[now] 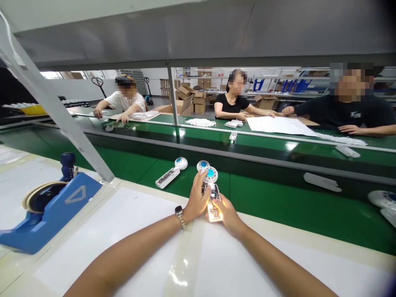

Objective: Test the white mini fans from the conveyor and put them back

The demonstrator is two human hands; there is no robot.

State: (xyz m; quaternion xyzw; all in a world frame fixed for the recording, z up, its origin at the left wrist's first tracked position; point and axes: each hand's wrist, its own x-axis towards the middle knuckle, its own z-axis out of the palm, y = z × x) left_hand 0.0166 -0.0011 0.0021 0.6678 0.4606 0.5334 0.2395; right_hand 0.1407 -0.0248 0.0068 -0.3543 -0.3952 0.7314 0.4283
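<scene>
A small white handheld fan (210, 175) with a round, vented head and a blue centre is held between my hands over the near edge of the worktable. Its handle casing looks open, with inner parts showing and a bright yellowish glow low down. My left hand (196, 196) is closed around the neck and upper handle from the left, fingers up against the head. From the right, my right hand (228, 214) grips the lower handle, its thumb on the front. Just behind lies a second fan head (202, 165), partly hidden. Another fan (168, 177) rests on the green belt to the left.
A blue tape dispenser (62, 210) stands on the white worktable (148, 255) at left, near a slanted metal post (68, 107). Along the green conveyor belt (262, 202) lie more white parts (321, 181). Three people sit across it. A shelf overhangs above.
</scene>
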